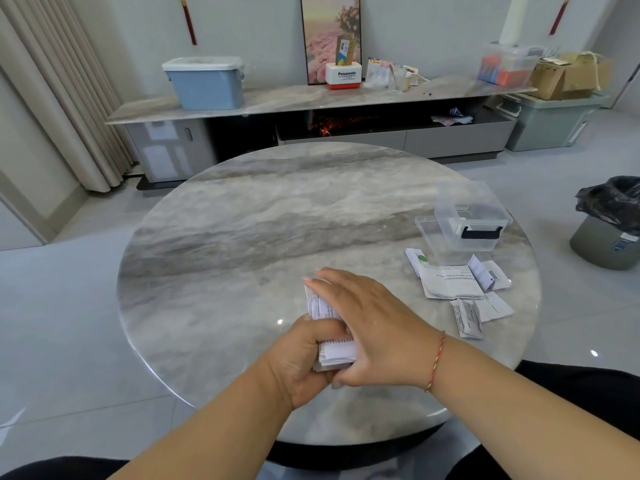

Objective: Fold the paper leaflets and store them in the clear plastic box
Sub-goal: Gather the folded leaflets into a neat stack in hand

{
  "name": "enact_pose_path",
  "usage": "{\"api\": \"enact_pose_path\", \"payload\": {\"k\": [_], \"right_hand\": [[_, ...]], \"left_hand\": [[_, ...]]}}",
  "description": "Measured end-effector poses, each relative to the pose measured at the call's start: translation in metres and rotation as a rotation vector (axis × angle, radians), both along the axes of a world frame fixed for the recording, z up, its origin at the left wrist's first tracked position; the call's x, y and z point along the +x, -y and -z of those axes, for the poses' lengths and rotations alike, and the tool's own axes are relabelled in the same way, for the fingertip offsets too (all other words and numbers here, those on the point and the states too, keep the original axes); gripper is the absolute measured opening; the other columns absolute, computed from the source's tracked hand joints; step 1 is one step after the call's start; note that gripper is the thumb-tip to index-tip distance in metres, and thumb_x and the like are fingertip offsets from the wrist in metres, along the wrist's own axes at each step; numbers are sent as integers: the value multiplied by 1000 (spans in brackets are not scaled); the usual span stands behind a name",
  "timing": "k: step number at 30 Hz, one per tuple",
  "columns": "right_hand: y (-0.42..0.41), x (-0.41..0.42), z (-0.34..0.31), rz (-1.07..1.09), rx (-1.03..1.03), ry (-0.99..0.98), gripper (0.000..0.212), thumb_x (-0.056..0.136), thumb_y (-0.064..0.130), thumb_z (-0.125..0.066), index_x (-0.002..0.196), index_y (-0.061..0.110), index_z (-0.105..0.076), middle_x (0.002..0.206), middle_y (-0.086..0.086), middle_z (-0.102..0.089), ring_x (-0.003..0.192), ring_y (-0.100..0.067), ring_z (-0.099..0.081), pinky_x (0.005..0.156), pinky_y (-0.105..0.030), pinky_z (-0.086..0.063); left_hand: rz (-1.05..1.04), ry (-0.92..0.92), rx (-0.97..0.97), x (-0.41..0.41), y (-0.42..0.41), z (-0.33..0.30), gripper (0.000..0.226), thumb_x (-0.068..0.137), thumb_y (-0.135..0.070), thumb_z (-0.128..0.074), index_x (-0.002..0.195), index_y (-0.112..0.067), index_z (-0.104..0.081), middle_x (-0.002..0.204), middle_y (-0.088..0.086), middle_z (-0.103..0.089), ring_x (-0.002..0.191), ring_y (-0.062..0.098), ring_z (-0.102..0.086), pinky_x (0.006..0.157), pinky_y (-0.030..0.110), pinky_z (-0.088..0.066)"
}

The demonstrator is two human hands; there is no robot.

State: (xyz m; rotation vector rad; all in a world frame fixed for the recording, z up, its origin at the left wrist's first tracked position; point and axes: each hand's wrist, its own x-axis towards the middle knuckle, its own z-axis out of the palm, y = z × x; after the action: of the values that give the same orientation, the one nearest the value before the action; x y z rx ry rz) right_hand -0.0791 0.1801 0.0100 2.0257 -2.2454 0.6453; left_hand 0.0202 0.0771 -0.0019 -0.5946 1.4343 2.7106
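Left hand [304, 355] grip holds a folded leaflet [325, 308] mid-table [242, 216]; right hand [374, 323] presses it flat, fingers straight.

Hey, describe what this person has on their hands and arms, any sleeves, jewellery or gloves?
Both forearms are bare with no sleeves in view, and neither hand wears a glove. The right hand has a thin red and gold string bracelet around its wrist. The left hand and its wrist carry nothing. No rings or watch are visible.
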Motion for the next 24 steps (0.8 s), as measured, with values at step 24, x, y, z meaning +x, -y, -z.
{"api": "enact_pose_path", "payload": {"k": [24], "right_hand": [[-27, -119, 46, 1178, 353, 131, 39, 82, 35, -57, 106, 6, -46, 101, -11, -62, 97, -29, -58, 65, -28, -36]], "left_hand": [[-210, 88, 361, -21, -8, 17, 40, 66, 3, -53, 105, -3, -60, 75, 15, -60, 60, 24, -59, 59, 31, -53]]}}
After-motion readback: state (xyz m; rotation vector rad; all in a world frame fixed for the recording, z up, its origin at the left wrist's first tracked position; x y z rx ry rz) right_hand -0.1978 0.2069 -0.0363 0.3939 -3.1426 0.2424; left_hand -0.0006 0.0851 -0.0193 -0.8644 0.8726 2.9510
